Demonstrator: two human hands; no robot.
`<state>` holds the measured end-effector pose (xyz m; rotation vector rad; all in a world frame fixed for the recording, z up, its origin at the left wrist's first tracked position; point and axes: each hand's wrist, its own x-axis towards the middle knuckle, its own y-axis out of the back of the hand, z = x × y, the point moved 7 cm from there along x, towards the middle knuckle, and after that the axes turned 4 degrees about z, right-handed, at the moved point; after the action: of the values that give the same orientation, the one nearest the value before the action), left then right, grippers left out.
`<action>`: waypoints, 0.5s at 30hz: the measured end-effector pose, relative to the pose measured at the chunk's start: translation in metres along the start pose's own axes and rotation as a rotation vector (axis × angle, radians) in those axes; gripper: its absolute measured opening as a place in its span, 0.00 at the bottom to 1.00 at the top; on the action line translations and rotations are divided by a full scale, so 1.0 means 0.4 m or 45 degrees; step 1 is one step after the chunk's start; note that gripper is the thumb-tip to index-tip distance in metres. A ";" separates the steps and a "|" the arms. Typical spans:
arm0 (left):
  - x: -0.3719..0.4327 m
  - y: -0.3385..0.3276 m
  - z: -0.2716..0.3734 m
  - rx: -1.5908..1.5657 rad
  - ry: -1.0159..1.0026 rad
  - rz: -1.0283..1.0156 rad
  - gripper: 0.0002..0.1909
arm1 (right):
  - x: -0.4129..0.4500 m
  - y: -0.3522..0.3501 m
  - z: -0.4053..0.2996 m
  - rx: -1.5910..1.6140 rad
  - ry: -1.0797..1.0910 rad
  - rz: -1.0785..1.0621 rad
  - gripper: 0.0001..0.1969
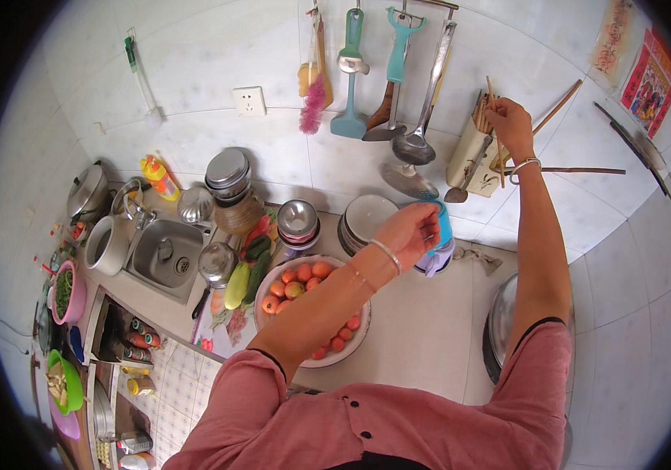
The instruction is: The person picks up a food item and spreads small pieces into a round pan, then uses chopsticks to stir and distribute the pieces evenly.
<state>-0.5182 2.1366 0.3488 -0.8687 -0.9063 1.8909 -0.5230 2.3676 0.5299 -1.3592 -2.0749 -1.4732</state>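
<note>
My right hand (pixel 510 120) is raised at the wall and pinches a wooden chopstick (pixel 500 155). Beside it hangs a cream chopstick holder (pixel 462 154) with several chopsticks standing inside. A small dark-headed utensil (pixel 457 194) hangs against the holder's front. My left hand (pixel 412 228) is loosely curled over the counter, in front of a blue cup (pixel 443 222) with a lilac item (pixel 442 257) below it. Whether the fingers touch the cup is hidden. Stacked bowls (pixel 371 216) stand just left of this hand. Under my left forearm lies a basin (pixel 335 363) of tomatoes (pixel 294 289).
A ladle (pixel 415 148) and a teal spatula (pixel 347 126) hang from wall hooks. Cucumbers (pixel 258 276), steel bowls (pixel 298 218) and a sink (pixel 165 288) are to the left. A round metal lid or pan (pixel 503 305) lies by my right arm.
</note>
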 end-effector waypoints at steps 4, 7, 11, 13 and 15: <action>0.051 -0.085 0.021 0.105 -0.045 -0.125 0.09 | 0.042 0.037 0.014 0.123 -0.022 0.042 0.11; 0.090 -0.127 0.047 0.187 -0.141 -0.202 0.14 | 0.096 0.167 -0.048 0.116 0.185 0.262 0.12; 0.150 -0.149 0.051 0.098 -0.123 -0.102 0.17 | 0.089 0.432 -0.193 0.138 0.269 0.462 0.20; 0.176 -0.149 0.056 0.070 -0.130 -0.059 0.18 | 0.040 0.497 -0.255 0.325 0.368 0.571 0.17; 0.183 -0.137 0.073 -0.066 -0.204 0.013 0.20 | -0.019 0.496 -0.294 0.440 0.354 0.512 0.15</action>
<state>-0.5507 2.2151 0.3933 -0.7613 -1.0537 1.9747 -0.3953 2.2745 0.6981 -1.2566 -1.6643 -1.0149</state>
